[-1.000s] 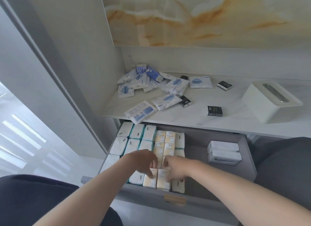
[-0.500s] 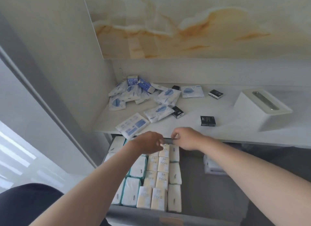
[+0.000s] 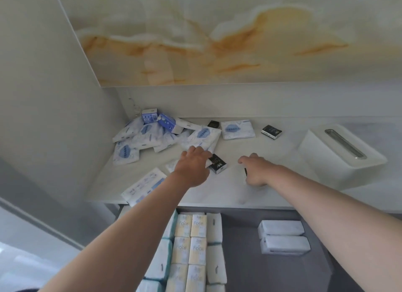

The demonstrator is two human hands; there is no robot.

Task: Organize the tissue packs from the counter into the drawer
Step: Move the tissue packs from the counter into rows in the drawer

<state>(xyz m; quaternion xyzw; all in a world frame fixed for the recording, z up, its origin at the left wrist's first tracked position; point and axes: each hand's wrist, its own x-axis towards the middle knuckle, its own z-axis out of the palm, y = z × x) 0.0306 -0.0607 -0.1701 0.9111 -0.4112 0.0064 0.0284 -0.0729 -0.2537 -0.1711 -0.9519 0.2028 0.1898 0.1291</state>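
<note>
Two bare arms stretch out over a pale counter (image 3: 228, 191), above an open drawer (image 3: 243, 259).

We see the left hand (image 3: 193, 163) palm down with its fingers straight and lightly spread. It lies over a white pack (image 3: 171, 166), mostly hidden beneath it. A small black pack (image 3: 218, 167) sits at its thumb side, touching or nearly touching the thumb.

We see the right hand (image 3: 255, 170) a little apart from the left, its fingers bent downward over a second black pack (image 3: 245, 172), of which only a dark sliver shows. We cannot tell whether it grips that pack.

Beyond the left hand, in the corner, lies a heap of blue-and-white packs (image 3: 148, 135). A flat blue-printed pack (image 3: 143, 186) lies under the left forearm at the counter's edge. Beyond the right hand lies a third black pack (image 3: 271, 131), and further right stands a white tissue box (image 3: 339, 157).

Below the left arm, the drawer holds neat rows of packs (image 3: 191, 248). Two white bundles (image 3: 282, 237) lie beneath the right forearm.
</note>
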